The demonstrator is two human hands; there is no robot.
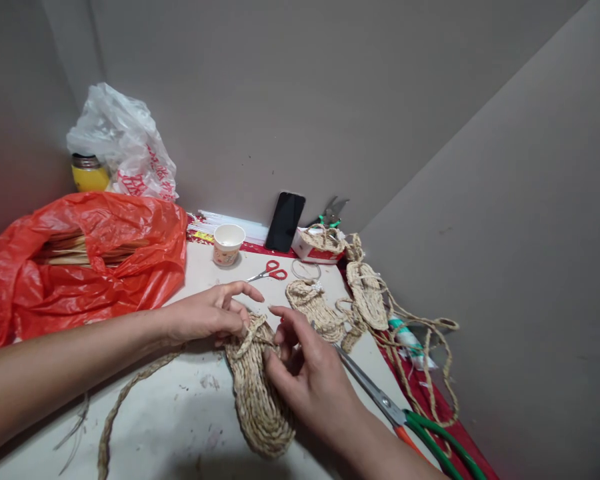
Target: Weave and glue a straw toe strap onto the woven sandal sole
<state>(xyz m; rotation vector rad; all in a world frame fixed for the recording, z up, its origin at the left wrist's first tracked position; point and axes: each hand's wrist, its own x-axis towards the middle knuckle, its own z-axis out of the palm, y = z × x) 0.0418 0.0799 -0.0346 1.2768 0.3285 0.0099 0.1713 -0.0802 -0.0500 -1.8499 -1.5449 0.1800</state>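
A woven straw sandal (259, 393) lies on the white table (180, 407) in front of me. My left hand (207, 313) pinches the straw strap at the sandal's far end, index finger stretched out. My right hand (305, 373) grips the same strap from the right with curled fingers. A braided straw rope (125, 400) trails from the sandal toward the lower left.
Long green-handled pliers (385, 403) lie just right of my right hand. Other straw sandals (320, 310) and rope lie further right. Red scissors (271, 271), a paper cup (228, 244), a phone (285, 221), a red bag of straw (80, 260) and a white bag (125, 143) stand behind.
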